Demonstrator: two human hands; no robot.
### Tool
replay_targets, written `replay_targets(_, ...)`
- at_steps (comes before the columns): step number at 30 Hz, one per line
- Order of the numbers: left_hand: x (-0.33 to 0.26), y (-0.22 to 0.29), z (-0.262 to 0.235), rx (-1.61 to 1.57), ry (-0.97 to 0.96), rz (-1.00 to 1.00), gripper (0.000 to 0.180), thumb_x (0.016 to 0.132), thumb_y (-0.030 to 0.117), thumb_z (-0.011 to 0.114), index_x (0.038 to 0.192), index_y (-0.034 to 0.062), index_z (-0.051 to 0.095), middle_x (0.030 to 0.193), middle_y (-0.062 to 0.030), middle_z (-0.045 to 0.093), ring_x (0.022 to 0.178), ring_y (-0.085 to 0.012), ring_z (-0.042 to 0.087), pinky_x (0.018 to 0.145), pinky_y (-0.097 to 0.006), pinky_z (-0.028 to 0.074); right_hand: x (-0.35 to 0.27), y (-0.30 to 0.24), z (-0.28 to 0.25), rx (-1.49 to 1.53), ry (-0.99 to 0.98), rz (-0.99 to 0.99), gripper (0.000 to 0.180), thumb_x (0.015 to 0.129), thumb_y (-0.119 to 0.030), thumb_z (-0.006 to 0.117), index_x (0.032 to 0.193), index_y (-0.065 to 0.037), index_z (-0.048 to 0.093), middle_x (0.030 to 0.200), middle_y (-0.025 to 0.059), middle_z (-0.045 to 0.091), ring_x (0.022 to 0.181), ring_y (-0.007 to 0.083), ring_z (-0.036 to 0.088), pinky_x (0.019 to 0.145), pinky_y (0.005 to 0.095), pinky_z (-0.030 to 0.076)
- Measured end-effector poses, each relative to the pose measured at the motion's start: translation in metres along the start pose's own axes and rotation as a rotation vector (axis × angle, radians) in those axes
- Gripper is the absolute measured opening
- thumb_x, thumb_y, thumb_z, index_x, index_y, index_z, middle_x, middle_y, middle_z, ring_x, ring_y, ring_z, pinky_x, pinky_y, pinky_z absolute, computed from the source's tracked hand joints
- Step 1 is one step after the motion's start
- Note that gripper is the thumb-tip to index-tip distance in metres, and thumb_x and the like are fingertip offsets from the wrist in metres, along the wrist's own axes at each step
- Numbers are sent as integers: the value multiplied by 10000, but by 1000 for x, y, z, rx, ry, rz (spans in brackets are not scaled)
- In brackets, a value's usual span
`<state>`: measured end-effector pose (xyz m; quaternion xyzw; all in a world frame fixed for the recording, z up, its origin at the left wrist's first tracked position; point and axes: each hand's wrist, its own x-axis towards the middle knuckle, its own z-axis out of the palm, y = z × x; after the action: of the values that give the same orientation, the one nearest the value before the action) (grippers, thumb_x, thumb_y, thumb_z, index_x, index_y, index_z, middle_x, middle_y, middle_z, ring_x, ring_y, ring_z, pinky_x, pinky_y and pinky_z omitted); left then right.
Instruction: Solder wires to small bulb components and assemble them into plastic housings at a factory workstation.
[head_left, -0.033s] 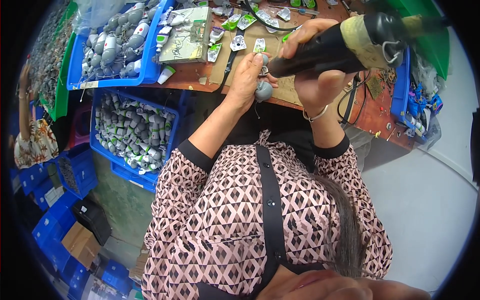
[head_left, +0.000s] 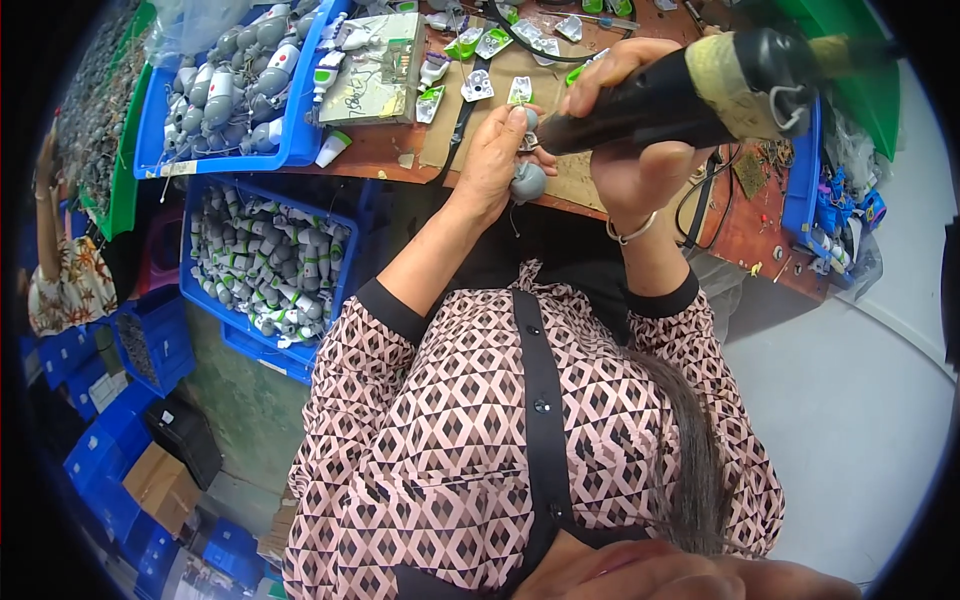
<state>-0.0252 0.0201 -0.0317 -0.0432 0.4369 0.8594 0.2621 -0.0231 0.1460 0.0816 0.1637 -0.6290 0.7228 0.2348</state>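
Observation:
My right hand point(head_left: 640, 165) is wrapped round a black electric screwdriver point(head_left: 640, 100) with yellowish tape near its back end and a wire hook there. The screwdriver lies slanted, its front end pointing left toward my left hand point(head_left: 492, 160). Pinched in those left fingers is a small grey-and-white plastic part, mostly covered by them. A round grey ball point(head_left: 528, 181) hangs just below the fingertips, with a thin string trailing from it. The screwdriver's tip and its contact with the part are hidden. Beyond both hands, white-and-green shell halves point(head_left: 477, 86) lie on the bench.
A blue bin point(head_left: 300, 150) of grey parts stands at the left of the wooden bench point(head_left: 385, 168), beside a marked pale block point(head_left: 385, 75). Lower left is another blue bin point(head_left: 345, 262) of white-and-grey parts. A blue tray point(head_left: 803, 185) sits right; a person point(head_left: 72, 285) is far left.

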Motion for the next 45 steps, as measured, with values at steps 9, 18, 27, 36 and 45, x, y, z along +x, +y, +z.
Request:
replay_targets(9, -1, 3, 4, -11, -16, 35, 386, 1045, 340, 489, 1197, -15, 502, 965, -67, 572, 703, -132, 653, 627, -291, 588, 8, 3, -5, 70, 35, -1, 847, 777, -769, 622, 1064, 13, 470, 865, 94, 517, 745, 198, 581, 699, 359, 516)
replay_targets(18, -2, 2, 0, -12, -19, 8, 397, 1044, 353, 487, 1199, -13, 503, 938, -90, 599, 673, -144, 646, 630, -297, 583, 3, -8, 6, 9, -23, 165, 931, 674, -871, 613, 994, -5, 486, 804, 62, 518, 733, 177, 571, 681, 324, 494)
replay_targets(27, 1, 2, 1, 72, -29, 27, 330, 1044, 314, 491, 1184, 16, 525, 924, -64, 617, 644, -124, 611, 590, -303, 585, -1, -11, 5, 72, -105, 288, 931, 601, -872, 676, 897, -7, 500, 736, 52, 517, 652, 161, 574, 626, 287, 487)
replay_targets(36, -5, 8, 2, 142, 10, 63, 256, 1049, 305, 479, 1097, 56, 518, 899, -38, 571, 628, -112, 598, 559, -286, 574, -14, 10, 7, 150, 55, 201, 916, 626, -840, 692, 950, 4, 544, 770, 40, 546, 659, 123, 541, 597, 240, 422)
replay_targets(45, 6, 11, 3, 18, -56, -33, 350, 1055, 287, 442, 1236, -10, 482, 1009, -164, 633, 736, -203, 653, 664, -348, 582, 35, 42, -101, -1092, -11, -570, 348, 892, -37, 609, 1232, -11, 546, 1083, 160, 598, 1021, 321, 610, 858, 403, 492)
